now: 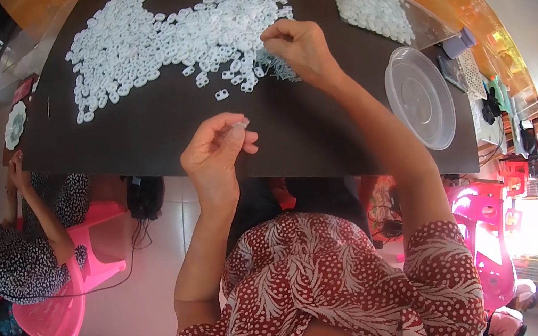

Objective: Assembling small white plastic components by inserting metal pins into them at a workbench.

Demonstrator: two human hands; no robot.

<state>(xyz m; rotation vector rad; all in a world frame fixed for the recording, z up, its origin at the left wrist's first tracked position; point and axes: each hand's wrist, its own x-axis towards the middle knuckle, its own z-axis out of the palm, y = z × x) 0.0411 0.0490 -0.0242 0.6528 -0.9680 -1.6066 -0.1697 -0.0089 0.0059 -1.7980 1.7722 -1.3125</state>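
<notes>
Over dark surface (pixel 137 132): left hand (pixel 213 150) pinching small pale piece (pixel 245 122); right hand (pixel 301 50), fingers pressed together near greyish heap (pixel 278 68), contents unclear. Apparently picking step; next likely calls for steady left pinch.

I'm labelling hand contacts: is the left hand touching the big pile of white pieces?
No, the left hand pinches a small pale piece apart from the pile, nearer the person.

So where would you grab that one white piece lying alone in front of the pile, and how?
Probably pinch the white piece by its outer edges, coming from above on the person's side: it's a small oval lying flat on the dark table, with the pile behind it and loose pieces to its right.
</notes>
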